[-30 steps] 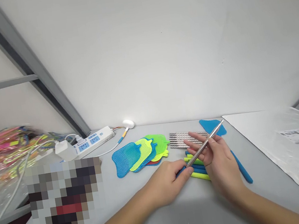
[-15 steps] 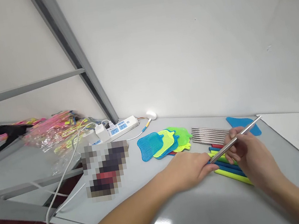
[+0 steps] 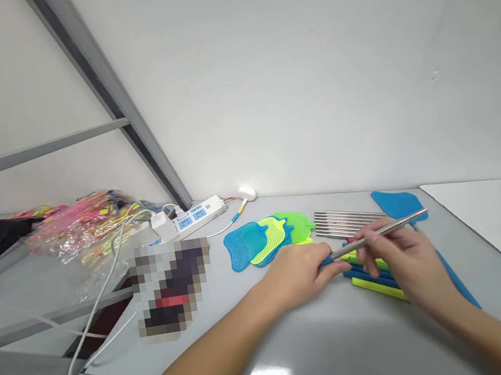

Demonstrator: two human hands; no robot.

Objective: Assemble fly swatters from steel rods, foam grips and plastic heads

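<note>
Where the worktop's [image 3: 351,342] right half spreads below, the left hand [image 3: 298,272] clasps one blue handle [image 3: 327,261] and the right hand [image 3: 414,263] pinches its metal rod [image 3: 392,226]; smooth metal could slip from a loose pinch. Four or more fly-swatter heads [image 3: 246,244] fan near the far edge, one solid blue piece [image 3: 396,203] apart; four-plus loose handles [image 3: 378,288] lie near rods [image 3: 344,221] too fine to count.

The hands [image 3: 296,274] and forearms [image 3: 210,353] are bare.
</note>
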